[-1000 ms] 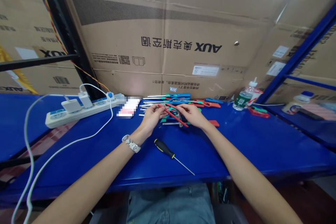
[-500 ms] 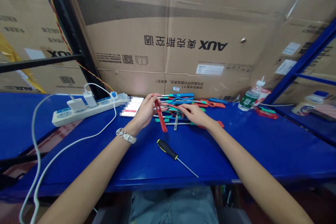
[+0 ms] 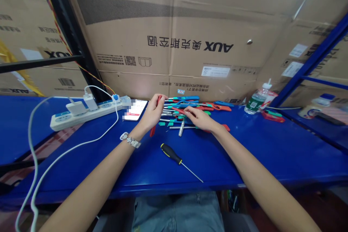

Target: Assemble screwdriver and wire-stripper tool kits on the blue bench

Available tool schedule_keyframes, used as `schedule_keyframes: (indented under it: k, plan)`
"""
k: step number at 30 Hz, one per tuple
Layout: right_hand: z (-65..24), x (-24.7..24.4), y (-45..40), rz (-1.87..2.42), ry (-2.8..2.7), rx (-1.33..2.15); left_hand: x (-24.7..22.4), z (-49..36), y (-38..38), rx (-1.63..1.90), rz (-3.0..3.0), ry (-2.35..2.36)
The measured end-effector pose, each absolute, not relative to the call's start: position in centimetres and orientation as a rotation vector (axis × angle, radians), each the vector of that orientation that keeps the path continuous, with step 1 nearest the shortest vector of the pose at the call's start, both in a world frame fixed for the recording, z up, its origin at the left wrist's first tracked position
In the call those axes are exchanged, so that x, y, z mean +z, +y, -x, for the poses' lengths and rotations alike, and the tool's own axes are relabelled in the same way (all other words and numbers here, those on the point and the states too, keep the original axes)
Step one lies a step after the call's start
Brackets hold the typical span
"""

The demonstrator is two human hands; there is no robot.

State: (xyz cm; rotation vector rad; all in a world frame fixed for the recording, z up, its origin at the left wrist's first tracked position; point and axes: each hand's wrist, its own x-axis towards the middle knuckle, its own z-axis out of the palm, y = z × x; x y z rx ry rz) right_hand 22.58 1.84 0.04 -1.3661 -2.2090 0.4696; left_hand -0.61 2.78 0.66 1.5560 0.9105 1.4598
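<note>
Our left hand (image 3: 154, 113) grips a red plastic handle piece (image 3: 152, 131); our right hand (image 3: 198, 117) pinches another red piece (image 3: 178, 111), mid-frame.

The left hand (image 3: 153, 114) hides the middle of a red piece (image 3: 152, 131)

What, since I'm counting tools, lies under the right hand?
A metal rod runs toward the right hand from its left, and a red end shows to its right. The hand covers what lies between, so whether they join cannot be told.
</note>
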Motion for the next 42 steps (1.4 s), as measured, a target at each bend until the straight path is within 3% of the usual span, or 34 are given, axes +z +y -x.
schedule_keyframes:
  k: [15, 31, 42]
  plan:
    - [-22.3, -1.0, 2.8, 1.154, -2.132, 0.497, 1.6, 0.6, 1.6, 1.411, -1.943, 1.067]
    - [-22.3, -0.8, 2.7, 1.062, -2.015, 0.591, 1.9, 0.6, 1.4, 1.469, -1.865, 1.020]
    - [-21.0, -2.3, 4.4, 1.066, -1.814, 0.654, 0.6, -2.7, 2.3, 0.986, -2.537, 1.011]
